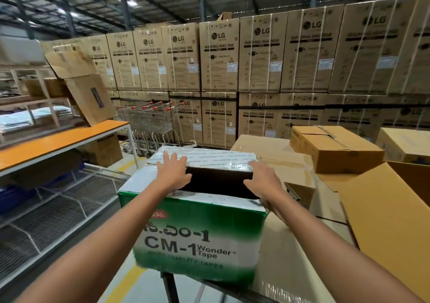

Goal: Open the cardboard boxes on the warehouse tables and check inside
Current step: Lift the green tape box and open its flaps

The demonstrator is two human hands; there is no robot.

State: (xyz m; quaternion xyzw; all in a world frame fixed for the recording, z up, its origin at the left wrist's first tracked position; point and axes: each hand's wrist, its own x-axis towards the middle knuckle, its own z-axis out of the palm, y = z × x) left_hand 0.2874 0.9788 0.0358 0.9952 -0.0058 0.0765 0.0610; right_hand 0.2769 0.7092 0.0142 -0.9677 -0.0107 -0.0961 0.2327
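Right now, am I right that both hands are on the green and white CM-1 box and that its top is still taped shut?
Not quite: the head view shows its top open, with a dark gap in front of the far flap. The left hand and right hand are indeed on the green and white CM-1 box.

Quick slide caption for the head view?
Left hand and right hand rest on the taped flap of the part-open CM-1 box.

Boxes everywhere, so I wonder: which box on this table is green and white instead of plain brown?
The CM-1 Wonder Tape box, nearest the camera, under the left hand and right hand; the other boxes are plain brown cardboard.
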